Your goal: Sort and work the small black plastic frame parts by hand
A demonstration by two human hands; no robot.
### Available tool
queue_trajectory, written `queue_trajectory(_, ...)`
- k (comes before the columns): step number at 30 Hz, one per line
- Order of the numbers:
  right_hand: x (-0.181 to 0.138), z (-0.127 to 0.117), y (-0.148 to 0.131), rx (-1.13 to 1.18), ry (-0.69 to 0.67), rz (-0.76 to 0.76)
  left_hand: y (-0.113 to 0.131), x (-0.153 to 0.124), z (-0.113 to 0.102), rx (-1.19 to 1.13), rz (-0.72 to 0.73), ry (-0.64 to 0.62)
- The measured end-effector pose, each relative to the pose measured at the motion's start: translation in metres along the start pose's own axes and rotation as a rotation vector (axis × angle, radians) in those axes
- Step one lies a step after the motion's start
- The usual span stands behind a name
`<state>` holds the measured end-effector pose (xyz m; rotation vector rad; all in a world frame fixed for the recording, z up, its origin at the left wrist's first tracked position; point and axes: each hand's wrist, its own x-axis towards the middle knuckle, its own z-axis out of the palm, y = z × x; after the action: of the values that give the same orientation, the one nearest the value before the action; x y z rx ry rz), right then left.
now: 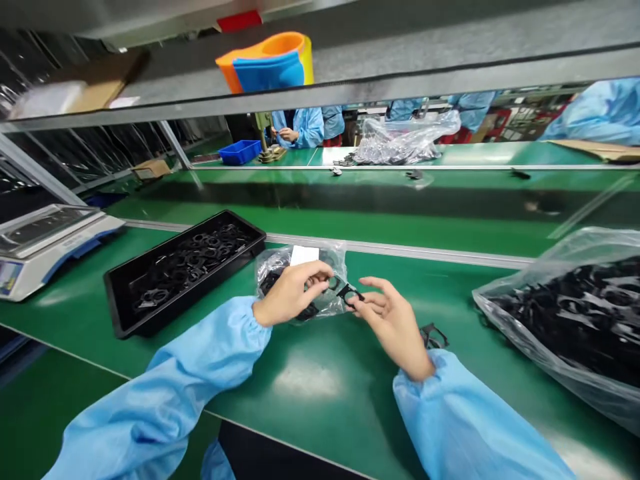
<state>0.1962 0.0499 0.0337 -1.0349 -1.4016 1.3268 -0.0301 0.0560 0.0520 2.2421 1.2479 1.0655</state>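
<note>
My left hand (293, 291) and my right hand (393, 320) meet over the green table (310, 387). Both pinch a small black plastic ring part (346, 292) between their fingertips. Just behind the hands lies a small clear bag (300, 263) holding more black parts and a white label. Another black part (433, 335) lies on the table beside my right wrist. Both arms wear light blue sleeves.
A black tray (125, 303) full of black parts sits to the left, a weighing scale (45, 243) further left. A large clear bag (575, 313) of black parts lies at right. Across the belt, people in blue coats work beside another bag (405, 137) and a blue bin (240, 152).
</note>
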Motion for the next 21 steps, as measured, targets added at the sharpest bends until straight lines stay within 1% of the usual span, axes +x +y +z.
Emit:
queue_trajectory(1,-0.001,0.001,0.004,0.032,0.015,0.024,0.002,-0.003,0.009,-0.149,-0.039,0.071)
queue_trajectory(3,-0.004,0.001,0.012,0.076,0.024,0.086,0.003,-0.012,0.028,-0.406,-0.123,0.144)
queue_trajectory(6,-0.012,0.0,0.02,0.133,0.026,0.166,-0.001,-0.028,0.05,-0.649,-0.273,0.154)
queue_trajectory(8,-0.017,0.002,0.022,0.165,0.02,0.202,-0.005,-0.038,0.058,-0.71,-0.349,0.153)
queue_trajectory(10,-0.02,0.006,0.022,0.181,0.018,0.231,-0.007,-0.045,0.061,-0.71,-0.37,0.172)
queue_trajectory(15,-0.022,0.011,0.024,0.171,0.05,0.257,-0.004,-0.05,0.055,-0.637,-0.322,0.218)
queue_trajectory(18,-0.024,0.01,0.024,0.146,0.045,0.236,0.002,-0.051,0.053,-0.541,-0.273,0.232)
queue_trajectory(21,-0.026,0.01,0.024,0.123,0.0,0.208,0.005,-0.051,0.052,-0.422,-0.207,0.229)
